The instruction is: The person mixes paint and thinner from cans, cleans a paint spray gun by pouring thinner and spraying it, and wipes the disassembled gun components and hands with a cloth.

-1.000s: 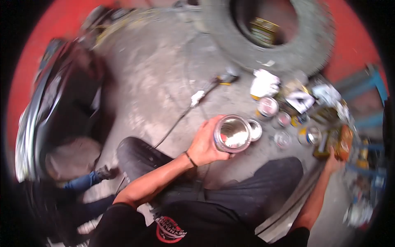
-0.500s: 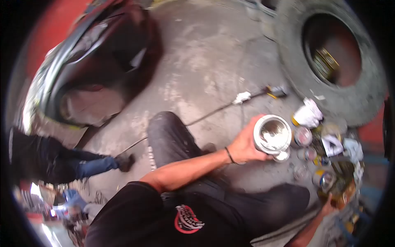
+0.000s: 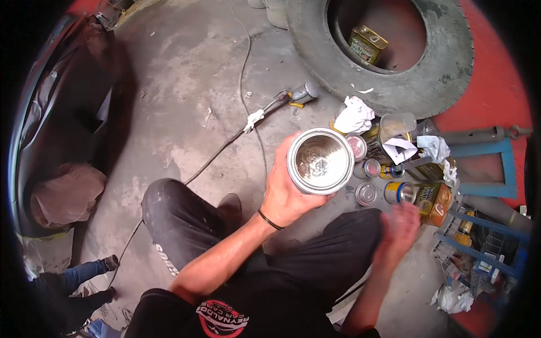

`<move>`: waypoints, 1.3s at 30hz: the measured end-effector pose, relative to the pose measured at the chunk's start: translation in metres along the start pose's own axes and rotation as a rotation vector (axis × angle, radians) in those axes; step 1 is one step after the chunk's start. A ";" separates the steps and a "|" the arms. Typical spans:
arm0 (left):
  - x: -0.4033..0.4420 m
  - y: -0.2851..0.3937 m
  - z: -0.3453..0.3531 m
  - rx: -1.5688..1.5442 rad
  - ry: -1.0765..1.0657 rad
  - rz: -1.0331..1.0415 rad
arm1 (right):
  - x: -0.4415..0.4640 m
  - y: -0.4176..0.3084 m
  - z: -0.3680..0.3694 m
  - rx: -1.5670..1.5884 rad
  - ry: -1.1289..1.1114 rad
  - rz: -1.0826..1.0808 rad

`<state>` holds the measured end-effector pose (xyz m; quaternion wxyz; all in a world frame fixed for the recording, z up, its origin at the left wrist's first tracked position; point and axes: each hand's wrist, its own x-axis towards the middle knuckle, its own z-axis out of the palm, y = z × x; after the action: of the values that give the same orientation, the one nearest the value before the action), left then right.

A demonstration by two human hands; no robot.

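My left hand (image 3: 286,194) is wrapped around an open metal can (image 3: 321,160), held up over my lap. The can's mouth faces me, and its shiny inside shows a little brownish residue at the left. My right hand (image 3: 399,232) is smeared by motion above my right knee, so its fingers cannot be made out. Nearest to it are a yellow and blue can (image 3: 395,192) and a rectangular tin (image 3: 433,204) on the floor. A round clear lid or cup (image 3: 366,193) lies between the two hands.
A large tire (image 3: 389,93) lies ahead, with a tin (image 3: 367,45) inside it. Crumpled paper (image 3: 354,115) and small cans stand beside it. A sanding tool (image 3: 303,93) with a hose lies on the floor. Another person's legs (image 3: 84,276) show at lower left.
My view has swung to the right. My right hand has come away from the rectangular tin toward my knee. The metal can stays in my left hand.
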<state>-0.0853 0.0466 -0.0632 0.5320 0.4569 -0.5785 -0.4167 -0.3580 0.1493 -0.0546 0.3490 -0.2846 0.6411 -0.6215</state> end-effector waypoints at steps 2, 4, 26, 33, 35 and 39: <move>0.004 0.011 0.007 -0.031 0.038 -0.001 | -0.043 -0.007 0.053 0.196 -0.295 0.259; 0.001 0.013 0.008 -0.057 0.071 -0.040 | -0.066 -0.011 0.097 0.369 -0.470 0.431; 0.120 0.005 -0.120 0.927 -0.848 -0.202 | 0.007 0.061 0.192 0.349 -0.100 0.638; 0.103 0.068 -0.182 0.798 -0.207 -0.152 | 0.004 0.086 0.260 0.328 -0.564 0.732; 0.094 0.061 -0.181 0.811 -0.022 -0.032 | 0.016 0.108 0.260 0.277 -0.637 0.729; 0.062 0.070 -0.197 0.802 0.149 -0.016 | 0.012 0.132 0.288 0.211 -0.616 0.693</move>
<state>0.1038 0.0032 0.0365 0.3487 0.6617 -0.6513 -0.1280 -0.1259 -0.0239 -0.1827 0.7367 -0.1880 0.4981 -0.4169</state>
